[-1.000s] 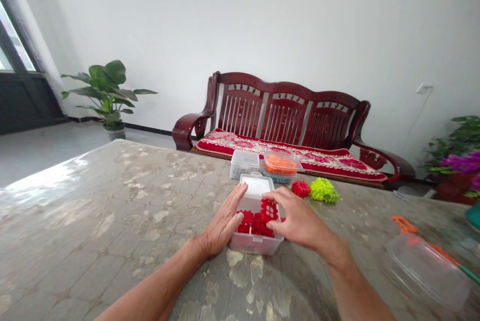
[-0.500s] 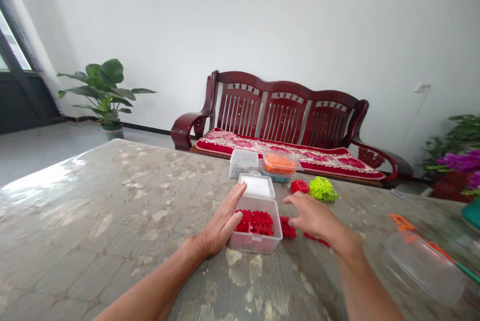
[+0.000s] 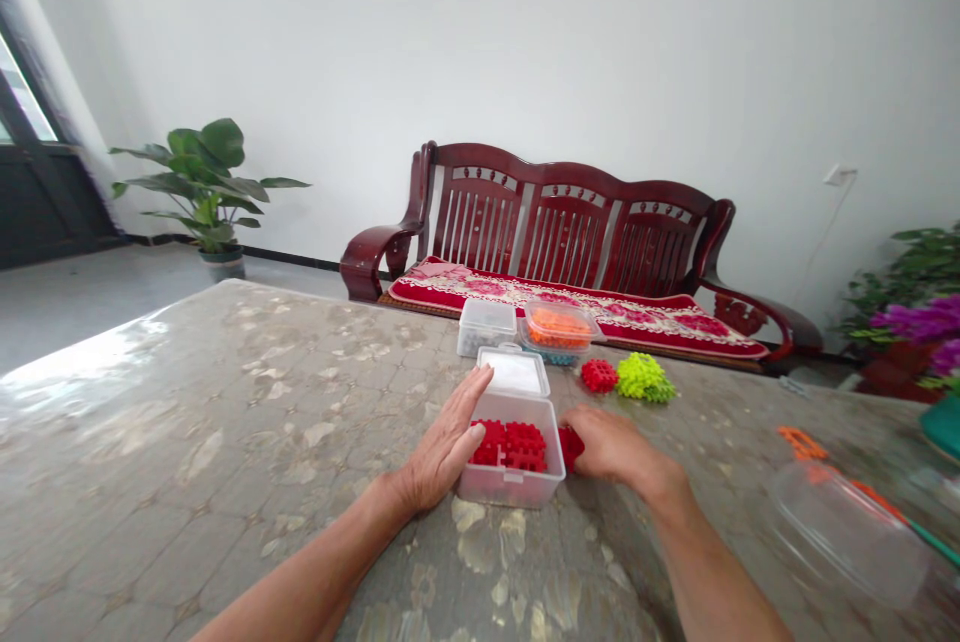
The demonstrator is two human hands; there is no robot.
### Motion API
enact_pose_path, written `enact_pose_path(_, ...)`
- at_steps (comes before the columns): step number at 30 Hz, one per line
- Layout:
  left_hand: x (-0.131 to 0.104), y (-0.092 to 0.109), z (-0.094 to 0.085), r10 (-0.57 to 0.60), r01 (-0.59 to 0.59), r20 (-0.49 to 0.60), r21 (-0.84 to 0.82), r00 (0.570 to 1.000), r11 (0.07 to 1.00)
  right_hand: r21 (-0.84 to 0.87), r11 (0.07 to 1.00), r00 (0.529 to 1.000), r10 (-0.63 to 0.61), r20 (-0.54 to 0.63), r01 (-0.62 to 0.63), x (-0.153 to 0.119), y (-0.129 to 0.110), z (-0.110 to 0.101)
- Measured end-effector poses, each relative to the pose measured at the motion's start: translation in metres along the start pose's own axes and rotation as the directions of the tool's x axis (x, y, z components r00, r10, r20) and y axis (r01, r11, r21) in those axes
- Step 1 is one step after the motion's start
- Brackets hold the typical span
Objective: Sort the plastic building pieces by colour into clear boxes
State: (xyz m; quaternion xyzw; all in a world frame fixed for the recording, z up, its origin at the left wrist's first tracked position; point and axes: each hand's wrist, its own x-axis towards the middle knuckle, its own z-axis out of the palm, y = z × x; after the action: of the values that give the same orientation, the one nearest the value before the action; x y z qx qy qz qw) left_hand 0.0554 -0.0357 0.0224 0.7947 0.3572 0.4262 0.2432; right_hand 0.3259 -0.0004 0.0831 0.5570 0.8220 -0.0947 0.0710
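Note:
A clear plastic box (image 3: pixel 510 492) with its lid (image 3: pixel 516 372) folded back stands on the table in front of me. Red interlocking plastic blocks (image 3: pixel 517 446) lie inside it. My left hand (image 3: pixel 448 442) rests along the box's left side, fingers stretched out and the thumb at the rim. Just right of the box, my right hand (image 3: pixel 611 447) has its fingers closed on a red interlocking block piece (image 3: pixel 570 447), which the hand partly covers.
Behind the box stand a lidded container (image 3: pixel 486 327) and a stacked container with orange pieces (image 3: pixel 559 325). A red cluster (image 3: pixel 599 376) and a yellow-green cluster (image 3: pixel 643 378) sit further right. At right are a clear container (image 3: pixel 847 532) and orange pieces (image 3: pixel 801 443). A wooden bench (image 3: pixel 562 222) stands beyond the table.
My right hand has come down and in towards the box, and its fingers have closed on the red block piece there. The left hand stays in place.

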Motion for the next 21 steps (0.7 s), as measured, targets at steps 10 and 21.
enact_pose_path(10,-0.001,-0.002,0.003,-0.017,0.017,-0.01,-0.008,1.0,1.0,0.232,0.957,0.875,-0.041,-0.482,0.173,-0.026,-0.013,-0.044)
enact_pose_path(21,-0.001,-0.006,0.003,-0.005,0.005,-0.011,-0.002,1.0,1.0,0.248,0.917,0.907,-0.21,-0.364,0.312,-0.027,-0.036,-0.037)
